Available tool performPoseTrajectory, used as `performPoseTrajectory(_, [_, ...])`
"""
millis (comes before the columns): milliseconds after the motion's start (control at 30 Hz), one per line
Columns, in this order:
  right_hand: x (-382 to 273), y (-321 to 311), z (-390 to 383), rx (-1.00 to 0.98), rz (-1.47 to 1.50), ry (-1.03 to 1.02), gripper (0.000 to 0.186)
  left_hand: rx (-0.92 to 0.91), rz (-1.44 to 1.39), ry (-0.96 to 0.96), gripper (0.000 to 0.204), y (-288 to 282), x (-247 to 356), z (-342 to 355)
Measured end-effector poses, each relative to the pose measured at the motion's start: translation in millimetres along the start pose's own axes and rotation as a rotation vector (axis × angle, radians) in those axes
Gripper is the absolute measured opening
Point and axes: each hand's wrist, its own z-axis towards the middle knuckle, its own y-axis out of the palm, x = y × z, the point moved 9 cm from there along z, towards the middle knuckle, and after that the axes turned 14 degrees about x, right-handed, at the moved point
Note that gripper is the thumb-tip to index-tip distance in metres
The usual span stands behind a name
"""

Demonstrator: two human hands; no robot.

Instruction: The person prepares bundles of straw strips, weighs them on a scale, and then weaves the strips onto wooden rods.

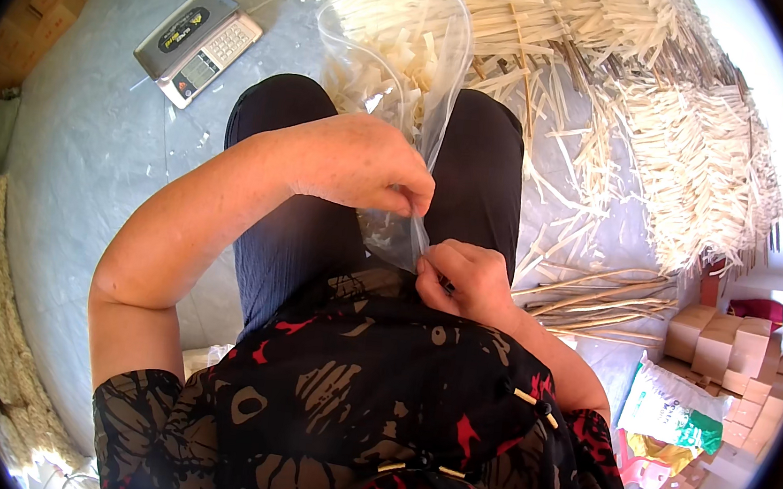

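Head view: the clear plastic bag runs from 12 o'clock down between the two knees to the lap. Of the hands, the left hand is closed, thumb and fingers pinching the bag's edge just above centre; the right hand, near 4 o'clock, pinches the same gathered strip lower down, fingers curled. As I judge it, filling is at least begun: pale pieces appear inside the upper bag, though some may be showing through from behind. Whether the edge is sealed or parted between the fingertips, I cannot tell. Heaped pale strips lie outside the bag, from 12 to 2 o'clock.

For moving, the thighs hem the bag in on both sides. Toward 3 o'clock, sticks and the strips crowd the room. The widest open stretch is grey floor around 9 to 10 o'clock, below the scale at 10 to 11.
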Motion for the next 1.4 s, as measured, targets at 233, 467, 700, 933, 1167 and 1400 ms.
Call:
performPoseTrajectory(233, [0.2,0.7,2.2,-0.012,-0.002,0.037,0.010,0.003,0.016,0.012,0.009,-1.2,-2.8,0.8])
performPoseTrajectory(467, [5.3,1.0,5.8,0.021,0.033,0.141,0.011,0.016,0.029,-0.008,0.009,-5.0,-5.7,0.3])
performPoseTrajectory(700, [11.5,3.9,4.9,-0.023,0.077,0.246,0.008,0.035,0.069,0.019,0.008,-7.8,-5.2,-0.6])
performPoseTrajectory(933, [10.0,5.1,9.5,0.032,0.045,0.195,0.008,0.054,0.062,0.034,0.010,-9.5,-6.6,-1.2])
performPoseTrajectory(1167, [13.0,7.4,16.8,0.052,0.001,0.251,0.008,0.039,0.094,0.050,0.007,-11.4,-5.7,-0.3])
performPoseTrajectory(1400, [11.4,4.1,-5.7,-0.075,0.102,0.347,0.010,0.072,0.113,0.118,0.007,-13.6,-6.0,-3.6])
